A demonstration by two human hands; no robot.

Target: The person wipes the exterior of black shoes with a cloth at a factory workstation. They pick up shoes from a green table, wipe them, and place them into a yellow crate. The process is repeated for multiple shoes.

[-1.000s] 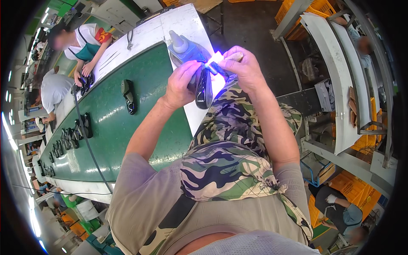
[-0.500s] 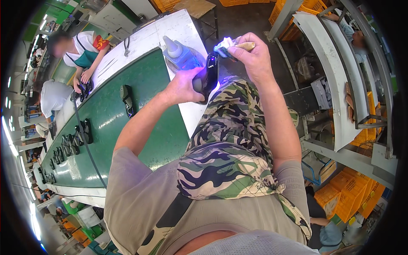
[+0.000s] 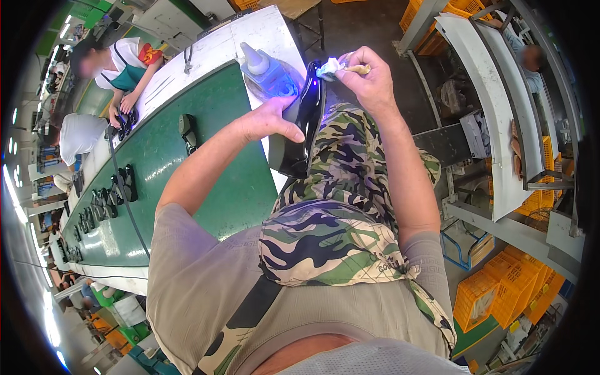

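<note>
A glossy black shoe (image 3: 306,128) is held at the table's edge above my lap. My left hand (image 3: 273,120) grips it from the left, thumb pressed along its side. My right hand (image 3: 373,81) pinches a short stick with a pale wooden-looking end (image 3: 358,69) and a bunched white cloth (image 3: 331,67) with bluish stains. The cloth meets or nearly meets the shoe's far end; exact contact is unclear. Just beyond my left hand, a squeeze bottle (image 3: 270,74) with a cone nozzle and blue-looking contents stands in a round dish.
A green conveyor belt (image 3: 219,162) carries a single shoe (image 3: 187,132) and a row of dark shoes (image 3: 105,203). Pliers (image 3: 187,59) lie on the white table edge. A co-worker (image 3: 128,69) handles shoes across the belt. Metal racking (image 3: 500,112) and orange crates (image 3: 500,284) stand right.
The shoe has turned so that its long side shows, reaching down toward my lap. My left hand has shifted its hold on it. The cloth stays near the shoe's far end.
</note>
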